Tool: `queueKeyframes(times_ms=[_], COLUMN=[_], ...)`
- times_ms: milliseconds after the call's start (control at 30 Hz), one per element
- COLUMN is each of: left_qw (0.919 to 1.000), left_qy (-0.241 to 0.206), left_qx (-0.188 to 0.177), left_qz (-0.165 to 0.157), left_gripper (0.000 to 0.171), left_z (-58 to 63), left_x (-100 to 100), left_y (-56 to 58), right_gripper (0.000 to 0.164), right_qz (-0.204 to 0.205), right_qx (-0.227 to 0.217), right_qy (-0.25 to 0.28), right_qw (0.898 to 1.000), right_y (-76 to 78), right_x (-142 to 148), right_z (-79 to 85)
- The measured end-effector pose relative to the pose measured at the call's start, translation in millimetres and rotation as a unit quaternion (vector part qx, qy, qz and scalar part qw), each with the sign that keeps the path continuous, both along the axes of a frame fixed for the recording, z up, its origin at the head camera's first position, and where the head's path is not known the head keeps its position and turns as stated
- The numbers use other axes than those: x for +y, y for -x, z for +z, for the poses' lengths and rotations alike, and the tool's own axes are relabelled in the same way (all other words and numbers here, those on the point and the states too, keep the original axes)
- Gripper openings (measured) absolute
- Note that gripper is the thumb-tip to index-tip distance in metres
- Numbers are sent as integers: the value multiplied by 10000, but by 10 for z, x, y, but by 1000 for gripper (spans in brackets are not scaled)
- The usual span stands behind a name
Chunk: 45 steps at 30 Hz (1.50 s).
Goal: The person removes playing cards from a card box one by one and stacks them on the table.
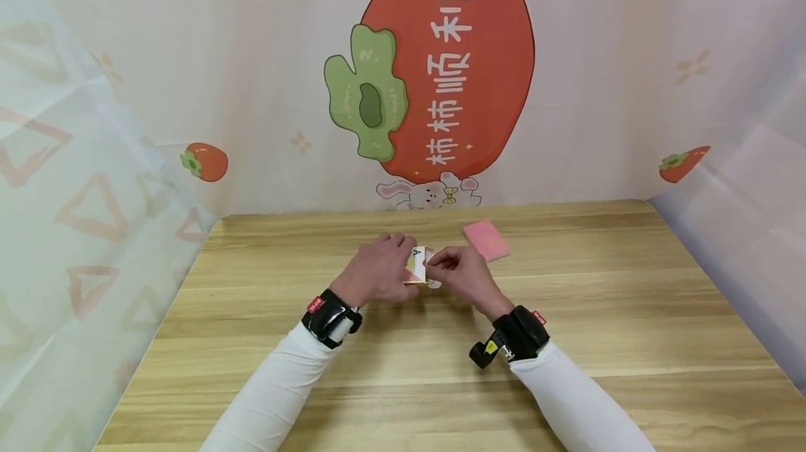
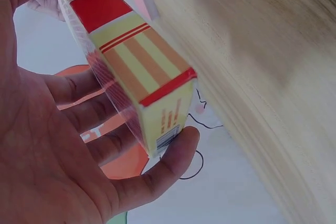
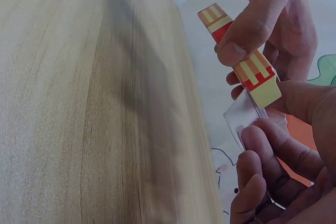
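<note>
My left hand (image 1: 380, 271) holds a small playing card box (image 2: 144, 56), its thumb on one long striped side and its fingers around the other. The box is yellow, red and orange, and a letter A shows on it in the head view. At the box's end, my right hand (image 1: 464, 276) pinches a clear plastic flap (image 3: 239, 118) with curled fingers. Both hands hold the box above the wooden table. A pink patterned deck of cards (image 1: 486, 240) lies just beyond the right hand. The box's inside is hidden.
The wooden table (image 1: 598, 298) ends at a white printed cloth backdrop (image 1: 585, 123). More cloth (image 1: 69, 158) hangs along the left side. A black camera strap (image 1: 521, 333) is on the right wrist, another (image 1: 327, 319) on the left.
</note>
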State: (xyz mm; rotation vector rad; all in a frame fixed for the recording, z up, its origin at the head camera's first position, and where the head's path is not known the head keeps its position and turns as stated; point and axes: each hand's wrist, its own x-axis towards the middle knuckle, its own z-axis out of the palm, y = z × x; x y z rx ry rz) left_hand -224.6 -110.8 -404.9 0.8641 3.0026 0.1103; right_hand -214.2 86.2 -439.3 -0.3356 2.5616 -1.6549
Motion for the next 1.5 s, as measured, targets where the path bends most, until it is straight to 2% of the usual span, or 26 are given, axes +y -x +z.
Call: queueKeyframes(times_ms=[267, 667, 833, 1233, 1500], left_qw=[10000, 9991, 9992, 9992, 9991], left_qy=[56, -30, 23, 141, 285], left_qx=[-51, -420, -395, -382, -285], left_qz=[-18, 39, 19, 11, 135], left_gripper=[64, 72, 70, 80, 72], left_z=[31, 58, 42, 21, 15], left_x=[13, 69, 83, 120, 143], left_y=[-31, -83, -97, -130, -125], right_gripper=[9, 9, 11, 13, 12], right_qz=[-66, -274, -351, -338, -250], right_qx=[-184, -224, -321, -431, -396], right_qy=[22, -42, -65, -139, -109], right_qw=[9998, 9994, 9988, 9984, 9988], right_y=[11, -18, -31, -51, -41], right_x=[3, 0, 0, 16, 30], right_z=[-24, -34, -38, -48, -58])
